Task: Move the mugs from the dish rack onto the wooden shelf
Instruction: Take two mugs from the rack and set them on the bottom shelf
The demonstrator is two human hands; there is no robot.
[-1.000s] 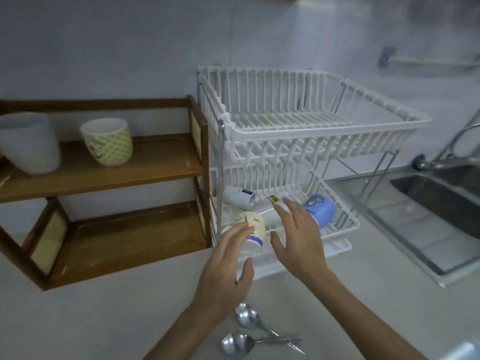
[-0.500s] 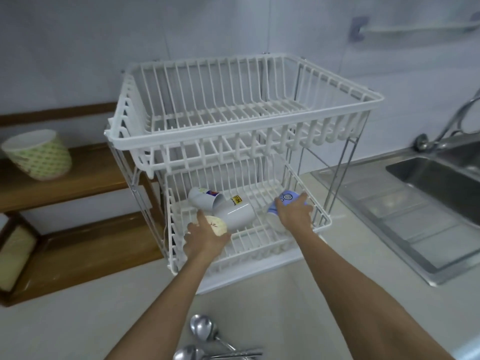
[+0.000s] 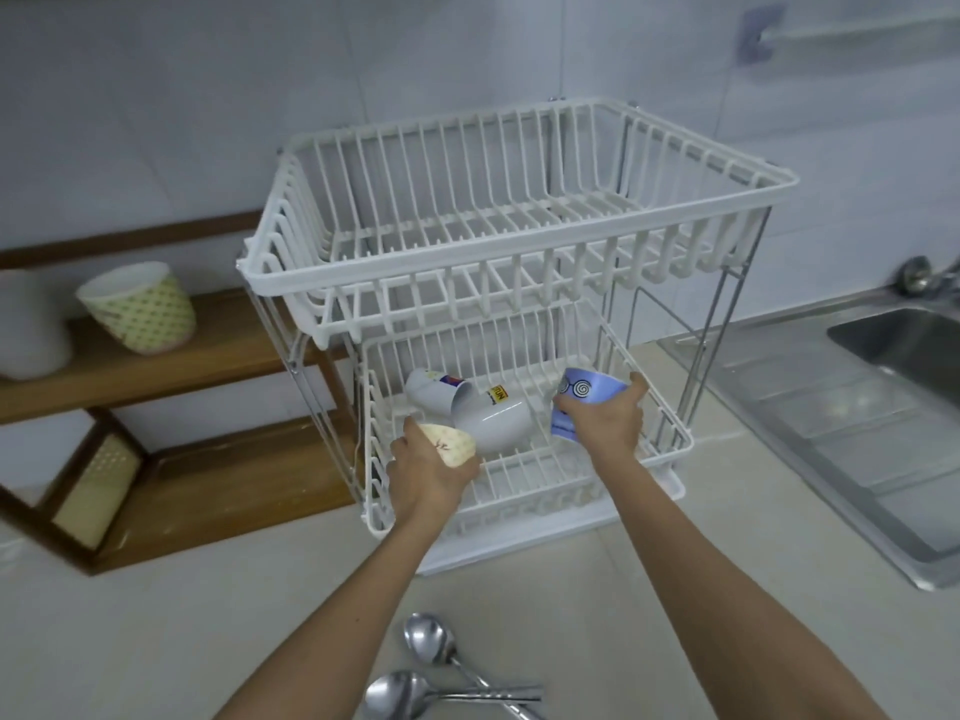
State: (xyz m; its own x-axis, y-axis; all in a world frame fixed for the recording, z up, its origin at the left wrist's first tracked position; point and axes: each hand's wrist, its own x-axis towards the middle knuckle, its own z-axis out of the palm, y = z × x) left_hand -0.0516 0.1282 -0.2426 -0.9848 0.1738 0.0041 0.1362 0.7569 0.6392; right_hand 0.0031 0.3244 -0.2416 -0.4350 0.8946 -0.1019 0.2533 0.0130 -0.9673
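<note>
A white two-tier dish rack [image 3: 519, 293] stands on the counter. In its lower tier my left hand [image 3: 428, 472] grips a cream mug [image 3: 452, 443] at the front left. My right hand [image 3: 602, 426] grips a blue mug with spiral marks [image 3: 584, 389] at the right side. Two white mugs lie on their sides between them: a larger one [image 3: 493, 420] with a yellow label and a smaller one [image 3: 434, 389] behind it. The wooden shelf [image 3: 156, 366] stands to the rack's left; its upper board holds a green-patterned cup [image 3: 140, 306] and a white cup [image 3: 28, 324].
Two metal spoons [image 3: 431, 672] lie on the counter near my forearms. A steel sink [image 3: 904, 350] with a tap is at the right. The rack's upper tier holds nothing. The shelf's lower board [image 3: 223, 485] is bare.
Both hands went from hovering in front of the rack into its lower tier and closed on mugs: left on the cream one, right on the blue one. The view shifted right and closer.
</note>
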